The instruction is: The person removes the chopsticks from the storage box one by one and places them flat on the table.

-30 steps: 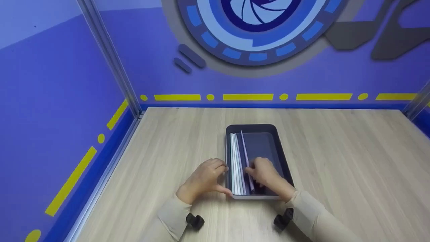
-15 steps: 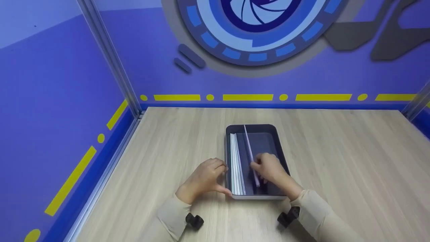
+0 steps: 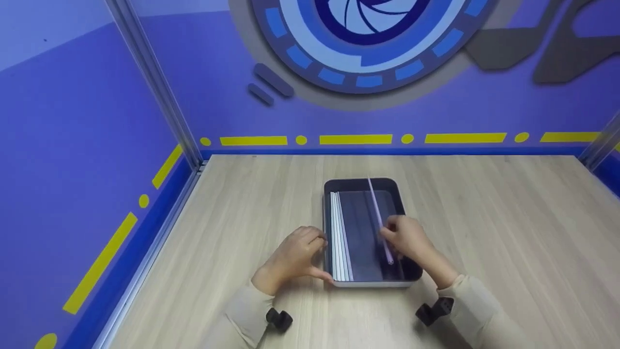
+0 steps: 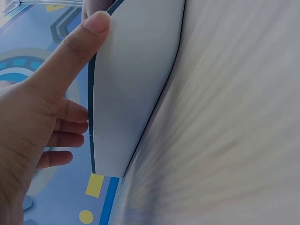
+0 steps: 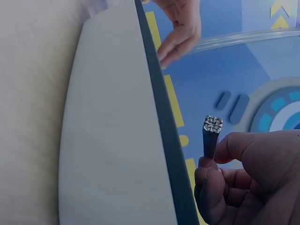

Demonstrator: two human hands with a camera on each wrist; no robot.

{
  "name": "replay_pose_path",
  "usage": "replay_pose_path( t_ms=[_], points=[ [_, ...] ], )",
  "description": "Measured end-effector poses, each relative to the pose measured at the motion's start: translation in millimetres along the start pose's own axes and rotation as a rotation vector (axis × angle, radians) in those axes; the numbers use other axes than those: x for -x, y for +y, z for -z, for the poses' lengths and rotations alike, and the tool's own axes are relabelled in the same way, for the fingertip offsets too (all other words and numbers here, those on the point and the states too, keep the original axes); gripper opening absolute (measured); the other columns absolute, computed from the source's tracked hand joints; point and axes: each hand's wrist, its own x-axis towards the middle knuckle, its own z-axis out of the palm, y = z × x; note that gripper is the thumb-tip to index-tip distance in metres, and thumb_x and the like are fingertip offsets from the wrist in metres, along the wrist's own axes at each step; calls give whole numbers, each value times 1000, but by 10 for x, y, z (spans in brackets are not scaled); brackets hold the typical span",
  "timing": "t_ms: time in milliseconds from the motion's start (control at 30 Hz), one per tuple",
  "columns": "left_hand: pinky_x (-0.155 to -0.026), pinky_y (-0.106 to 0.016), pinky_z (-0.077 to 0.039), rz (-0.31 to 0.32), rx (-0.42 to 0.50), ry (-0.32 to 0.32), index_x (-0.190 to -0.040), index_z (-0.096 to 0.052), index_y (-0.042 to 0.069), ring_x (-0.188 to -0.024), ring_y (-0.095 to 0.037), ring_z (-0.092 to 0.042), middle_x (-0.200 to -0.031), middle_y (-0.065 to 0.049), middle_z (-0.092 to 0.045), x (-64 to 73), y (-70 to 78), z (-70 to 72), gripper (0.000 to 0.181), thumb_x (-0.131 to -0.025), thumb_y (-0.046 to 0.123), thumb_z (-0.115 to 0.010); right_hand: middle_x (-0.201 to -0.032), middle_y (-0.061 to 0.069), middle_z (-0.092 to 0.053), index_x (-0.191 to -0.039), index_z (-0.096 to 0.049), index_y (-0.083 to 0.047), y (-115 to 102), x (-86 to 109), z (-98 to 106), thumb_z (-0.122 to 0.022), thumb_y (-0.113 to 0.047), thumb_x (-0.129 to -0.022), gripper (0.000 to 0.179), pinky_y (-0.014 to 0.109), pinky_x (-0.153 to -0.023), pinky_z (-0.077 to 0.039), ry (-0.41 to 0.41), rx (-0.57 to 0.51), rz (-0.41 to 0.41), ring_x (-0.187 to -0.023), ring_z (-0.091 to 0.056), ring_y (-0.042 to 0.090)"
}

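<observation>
A rectangular tray, dark inside and pale outside, lies on the table. My left hand touches its left side, fingertips at the rim and the straight thumb at the near left corner; the left wrist view has the thumb against the wall. My right hand pinches a slim lilac-silver chopstick between thumb and fingers over the tray's right part. In the right wrist view the chopstick's square, patterned metal end faces the camera. Several pale chopsticks lie side by side along the tray's left wall.
The wood-grain table extends on both sides of the tray. A blue panel with yellow marks stands behind it, and another blue panel stands at the left. A metal post joins them.
My right hand has lifted the chopstick and carried it rightward across the tray, away from the pale chopsticks. The left hand has stayed at the tray's left side.
</observation>
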Motion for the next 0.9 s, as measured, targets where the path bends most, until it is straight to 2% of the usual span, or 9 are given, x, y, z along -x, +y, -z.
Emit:
replay_pose_path(
  t_ms=[467, 700, 900],
  points=[
    [-91, -29, -50, 36, 43, -33, -88, -64, 7, -94, -18, -61, -97, -3, -66, 2, 13, 39, 75, -50, 71, -74, -49, 2, -52, -68, -52, -4, 175, 18, 197, -56, -8, -88, 21, 25, -36, -45, 33, 18, 10, -38, -47, 7],
    [-91, -29, -50, 20, 44, -2, -88, -64, 7, -93, -18, -61, -96, -3, -65, 7, -2, 14, 74, -50, 70, -75, -51, 0, -51, -69, -52, -4, 250, 29, 259, -54, -9, -89, 21, 25, -37, -44, 26, 4, -16, -41, -48, 9],
    [-90, -29, -50, 13, 44, 5, -88, -65, 7, -93, -18, -61, -96, -3, -65, 6, 8, 3, 74, -50, 70, -75, -50, -1, -49, -68, -52, -3, 321, 59, 331, -53, -6, -88, 20, 25, -36, -44, 31, 3, -2, -38, -47, 9]
  ],
)
